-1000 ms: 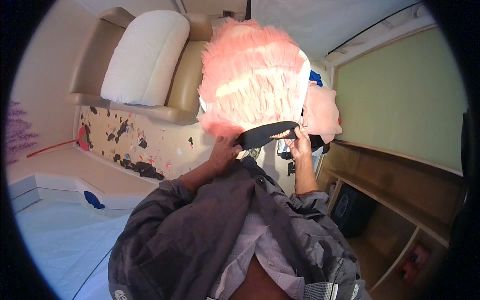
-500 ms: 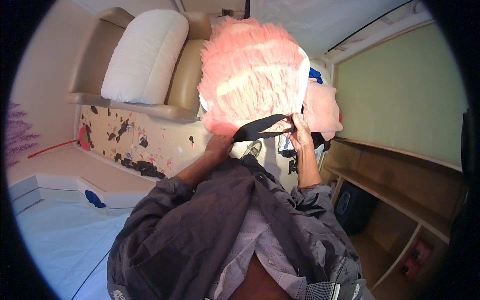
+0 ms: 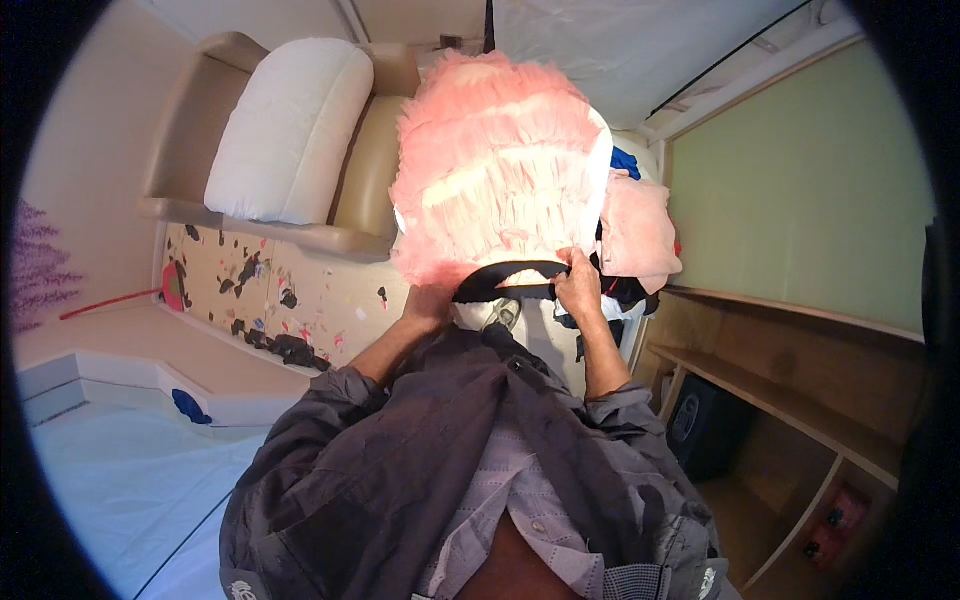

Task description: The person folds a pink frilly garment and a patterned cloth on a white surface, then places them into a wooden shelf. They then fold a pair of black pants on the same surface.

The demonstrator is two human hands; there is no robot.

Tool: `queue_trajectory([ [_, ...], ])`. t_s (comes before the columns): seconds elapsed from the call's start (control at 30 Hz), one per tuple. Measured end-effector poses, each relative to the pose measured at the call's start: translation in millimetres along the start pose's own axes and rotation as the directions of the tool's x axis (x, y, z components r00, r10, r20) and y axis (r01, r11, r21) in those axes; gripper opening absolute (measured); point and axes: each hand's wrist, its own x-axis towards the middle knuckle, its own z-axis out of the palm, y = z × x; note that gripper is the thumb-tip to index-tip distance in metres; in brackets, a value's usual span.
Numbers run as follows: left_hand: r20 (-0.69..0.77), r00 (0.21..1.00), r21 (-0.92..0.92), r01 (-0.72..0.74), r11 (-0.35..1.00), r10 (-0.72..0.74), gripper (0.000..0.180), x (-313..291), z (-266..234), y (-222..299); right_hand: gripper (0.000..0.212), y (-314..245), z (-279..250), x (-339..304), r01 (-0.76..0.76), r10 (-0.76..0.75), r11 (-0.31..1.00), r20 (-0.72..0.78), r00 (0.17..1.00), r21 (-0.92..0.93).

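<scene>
Left hand, right hand grip black waistband; pink ruffled skirt, far side, likely light, soft; hold at band.

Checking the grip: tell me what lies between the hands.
In the head view, a black band runs from left hand to right hand, at the near edge of the pink ruffled garment.

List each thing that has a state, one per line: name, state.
Black waistband: held in an open loop
Left hand: closed on waistband's left end
Right hand: closed on waistband's right end
Pink ruffled skirt: spread over a white surface
White cushion: lying on sofa
Dark scraps: scattered on floor
</scene>
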Motion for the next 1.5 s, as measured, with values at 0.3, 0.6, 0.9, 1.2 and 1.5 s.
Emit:
queue_trajectory([
  [0.3, -0.183, 0.979, -0.159, -0.121, 0.98, 0.091, 0.025, -2.6, 4.8, -11.3, 0.041, 33.3, -7.7, -1.5, -0.568, 0.119, -0.045, 0.569, 0.814, 0.822],
  [0.6, -0.042, 0.988, -0.315, 0.125, 0.941, -0.146, 0.037, 2.7, -0.1, 3.1, 0.028, 38.7, 7.6, 12.1, -0.423, 0.153, -0.226, 0.461, 0.874, 0.878],
  [0.9, -0.074, 0.995, -0.36, 0.033, 0.932, -0.064, 0.035, 10.3, -29.0, 22.5, 0.053, 25.3, 4.8, 17.1, -0.35, 0.192, 0.64, 0.299, 0.935, 0.684],
  [1.2, 0.042, 0.995, -0.322, -0.07, 0.944, 0.088, 0.032, 14.3, -28.3, 23.4, 0.045, 27.1, 3.4, 0.6, -0.09, 0.089, 0.991, 0.014, 0.996, 0.096],
  [1.5, -0.085, 0.978, -0.2, -0.205, 0.958, 0.192, 0.021, 17.3, -43.3, 51.9, 0.041, 66.2, -1.7, 9.8, -0.059, 0.062, 0.988, -0.015, 0.998, 0.142],
])
